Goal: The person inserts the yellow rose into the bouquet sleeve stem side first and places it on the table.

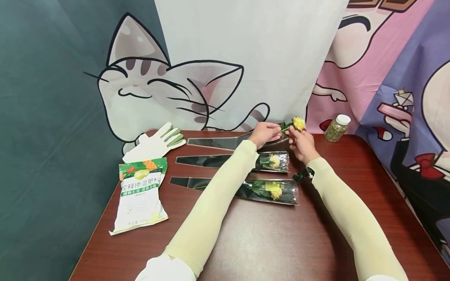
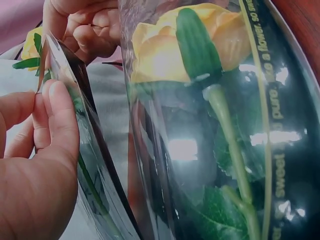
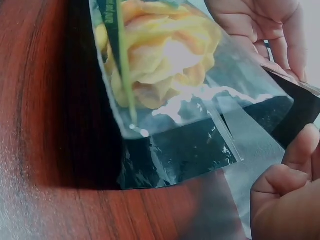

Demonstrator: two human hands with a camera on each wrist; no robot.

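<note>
At the back of the table a yellow rose (image 1: 299, 123) has its bloom outside the mouth of a clear, black-backed flower sleeve (image 1: 225, 143). In the left wrist view its green stem (image 2: 90, 185) runs down inside the sleeve. My left hand (image 1: 266, 134) pinches the sleeve's mouth edge between thumb and fingers. Just below the bloom, my right hand (image 1: 303, 143) pinches the same mouth from the other side; its fingertips are partly hidden. Nearer to me lie two filled sleeves, the middle one (image 1: 211, 160) and the front one (image 1: 239, 191), each with a yellow rose.
A white bag of fertilizer (image 1: 138, 203) lies on the left, with white and green gloves (image 1: 151, 144) behind it. At the back right stands a white-capped jar (image 1: 337, 128) of small greenish bits. A printed cloth (image 1: 218, 31) hangs behind the brown table (image 1: 267, 238).
</note>
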